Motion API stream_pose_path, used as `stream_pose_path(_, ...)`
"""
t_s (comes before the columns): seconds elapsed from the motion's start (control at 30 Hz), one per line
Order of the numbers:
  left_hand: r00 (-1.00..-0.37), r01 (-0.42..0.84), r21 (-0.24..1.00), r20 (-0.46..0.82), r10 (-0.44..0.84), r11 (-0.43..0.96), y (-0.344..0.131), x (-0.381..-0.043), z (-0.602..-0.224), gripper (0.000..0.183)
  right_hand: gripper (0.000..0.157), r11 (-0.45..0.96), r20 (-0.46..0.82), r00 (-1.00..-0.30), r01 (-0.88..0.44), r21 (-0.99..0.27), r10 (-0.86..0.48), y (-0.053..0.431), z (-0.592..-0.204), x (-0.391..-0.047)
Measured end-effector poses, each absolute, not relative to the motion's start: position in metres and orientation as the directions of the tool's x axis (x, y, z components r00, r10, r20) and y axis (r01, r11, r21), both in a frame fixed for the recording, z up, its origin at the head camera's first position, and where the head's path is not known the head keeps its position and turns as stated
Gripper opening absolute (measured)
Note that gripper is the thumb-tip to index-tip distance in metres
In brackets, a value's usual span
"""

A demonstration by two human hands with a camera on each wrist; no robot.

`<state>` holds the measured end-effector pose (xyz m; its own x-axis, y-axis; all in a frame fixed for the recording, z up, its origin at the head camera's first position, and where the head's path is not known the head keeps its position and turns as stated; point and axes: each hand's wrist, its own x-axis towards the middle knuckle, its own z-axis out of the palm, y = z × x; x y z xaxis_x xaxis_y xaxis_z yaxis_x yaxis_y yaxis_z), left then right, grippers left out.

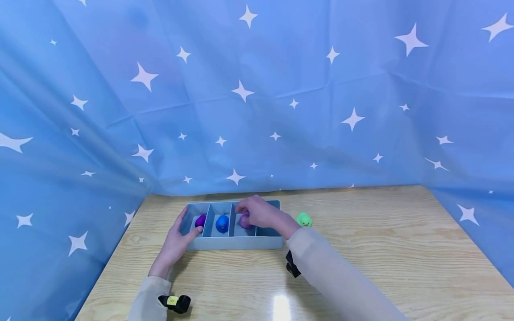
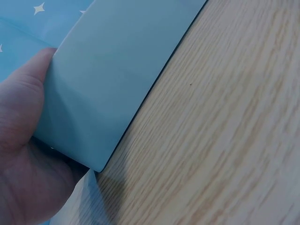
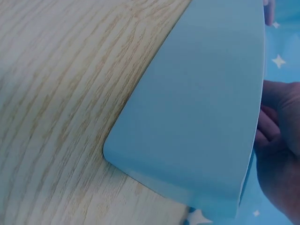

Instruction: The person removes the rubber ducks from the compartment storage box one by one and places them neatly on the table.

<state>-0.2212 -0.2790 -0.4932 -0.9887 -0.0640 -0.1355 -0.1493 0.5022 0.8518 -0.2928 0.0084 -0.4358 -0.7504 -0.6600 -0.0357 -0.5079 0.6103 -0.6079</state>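
A grey-blue divided box (image 1: 237, 243) lies on the table, its compartments in a row. My left hand (image 1: 176, 243) grips its left end, thumb over the rim and fingers along the outer side. Inside the leftmost compartment sits a dark purple toy (image 1: 200, 220), partly behind the thumb. The second compartment holds a blue rubber duck (image 1: 222, 224). My right hand (image 1: 261, 213) reaches into the third, fingers around a light purple rubber duck (image 1: 245, 221). In the right wrist view, the box's front wall (image 3: 187, 108) hides those fingertips and the duck.
A green rubber duck (image 1: 304, 219) stands on the wooden table (image 1: 361, 249), just right of the box. Behind and to the sides hangs a blue curtain (image 1: 281, 125) with white stars. Each wrist carries a small black camera (image 1: 178, 303).
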Motion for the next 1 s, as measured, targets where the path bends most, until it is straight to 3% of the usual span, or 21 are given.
stream_pose_path(0.8,-0.989,-0.144,0.846,-0.129,-0.065,0.514,-0.2756,-0.2182,-0.4903,0.092,0.044,0.668,-0.078,-0.724,-0.583,-0.463,-0.686,0.0059,-0.4368,-0.2954)
stream_pose_path(1.0,-0.989,-0.151,0.843,-0.133,-0.071,0.516,-0.2754,-0.2173,-0.4898,0.091,0.039,0.673,-0.077,-0.715,-0.609,-0.419,-0.695,0.0033,-0.4384,-0.2938)
